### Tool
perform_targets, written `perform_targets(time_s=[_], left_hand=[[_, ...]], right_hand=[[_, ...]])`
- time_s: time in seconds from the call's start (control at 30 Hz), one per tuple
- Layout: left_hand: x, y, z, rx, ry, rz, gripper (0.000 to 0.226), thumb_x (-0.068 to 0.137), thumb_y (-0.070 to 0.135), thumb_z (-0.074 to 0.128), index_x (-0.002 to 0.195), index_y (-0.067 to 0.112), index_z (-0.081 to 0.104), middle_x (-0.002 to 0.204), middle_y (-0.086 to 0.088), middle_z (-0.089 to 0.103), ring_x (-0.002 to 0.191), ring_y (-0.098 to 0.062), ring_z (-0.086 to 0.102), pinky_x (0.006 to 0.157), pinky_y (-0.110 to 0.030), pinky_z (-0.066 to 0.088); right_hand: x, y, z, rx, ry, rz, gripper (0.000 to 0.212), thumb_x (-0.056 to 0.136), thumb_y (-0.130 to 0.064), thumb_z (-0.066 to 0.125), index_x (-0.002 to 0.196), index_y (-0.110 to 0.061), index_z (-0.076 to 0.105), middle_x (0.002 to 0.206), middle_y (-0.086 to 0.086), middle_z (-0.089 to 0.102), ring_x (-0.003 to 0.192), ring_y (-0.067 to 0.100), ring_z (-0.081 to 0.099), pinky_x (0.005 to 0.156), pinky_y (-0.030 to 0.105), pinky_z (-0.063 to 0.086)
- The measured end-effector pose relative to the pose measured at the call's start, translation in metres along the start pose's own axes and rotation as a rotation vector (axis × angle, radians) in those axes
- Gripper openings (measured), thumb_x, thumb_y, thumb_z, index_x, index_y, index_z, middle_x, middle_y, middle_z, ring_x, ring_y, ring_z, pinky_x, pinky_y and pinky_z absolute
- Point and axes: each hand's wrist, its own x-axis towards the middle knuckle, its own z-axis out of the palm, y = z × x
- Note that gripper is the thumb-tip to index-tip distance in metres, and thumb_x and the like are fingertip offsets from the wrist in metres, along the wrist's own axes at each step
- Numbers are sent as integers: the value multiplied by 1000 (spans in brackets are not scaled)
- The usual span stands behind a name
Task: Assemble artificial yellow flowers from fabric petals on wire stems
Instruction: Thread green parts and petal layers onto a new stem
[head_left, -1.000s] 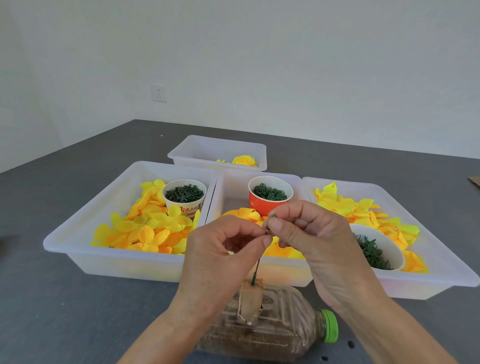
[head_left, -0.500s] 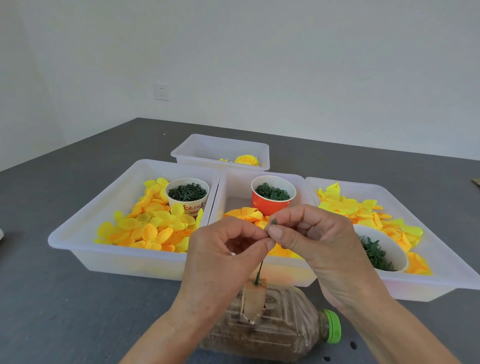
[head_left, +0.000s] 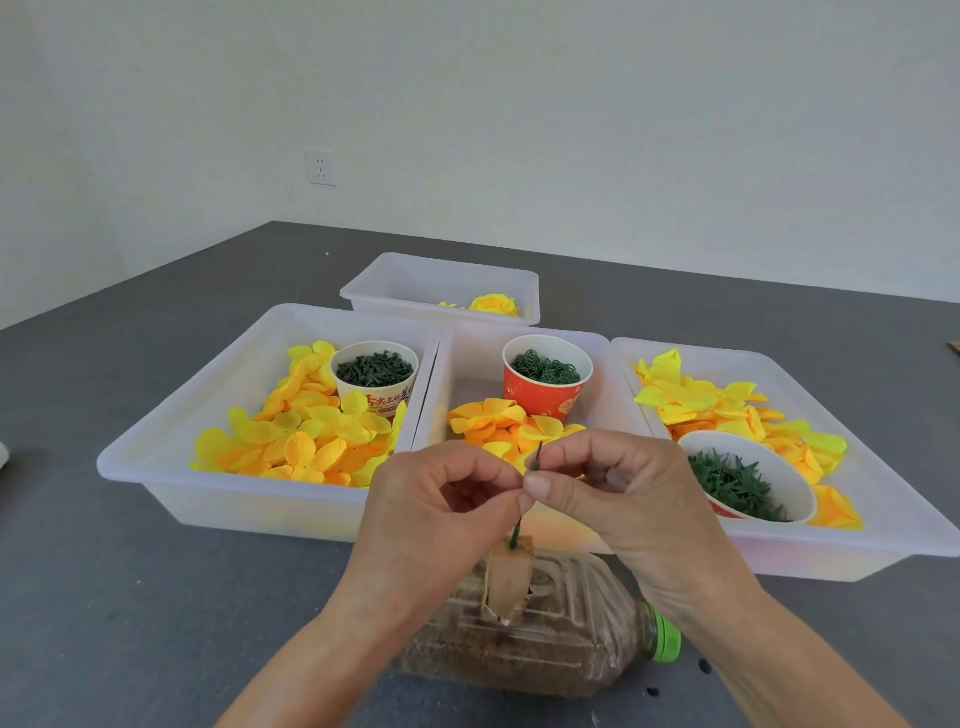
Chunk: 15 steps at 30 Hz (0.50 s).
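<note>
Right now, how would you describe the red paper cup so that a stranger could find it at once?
Three large white trays stand side by side on the grey table; look in the middle tray. At its back stands the red paper cup, filled with dark green rings, behind a heap of orange petals. The two other cups are white outside, so only this one is red all round.

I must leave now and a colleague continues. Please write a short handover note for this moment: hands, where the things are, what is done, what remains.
Left hand and right hand both pinch the green wire stem, which stands in the block on the lying bottle.
No petal is on the stem yet.
Yellow petals lie in the trays; green parts fill the red cup.
One finished flower sits in the far tray.
Left: thread petals on.
</note>
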Motion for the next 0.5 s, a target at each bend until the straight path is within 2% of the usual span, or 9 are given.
perform_targets(time_s=[0.1,0.33,0.5], left_hand=[[-2,-2,-4,12,-22,-15,27,72,0,74,71,27,74,63,4,70,56,-3,59,54,-15,45],[1,-2,-12,53,3,-47,27,72,4,74,73,32,74,65,7,70,59,-2,60,58,-14,48],[-5,-8,-12,158,-148,-115,23,65,11,81,68,32,74,68,8,69,63,-2,61,61,-17,49]], right_hand=[[-4,4,0,-27,-3,17,13,65,-3,77,70,-15,73,72,3,72,67,8,64,63,17,51],[-5,7,0,-35,-19,29,16,69,0,76,70,-16,72,70,-3,72,65,3,63,63,14,48],[-4,9,-1,-28,-22,13,19,69,1,75,67,-18,72,72,-1,73,68,5,64,66,15,50]])
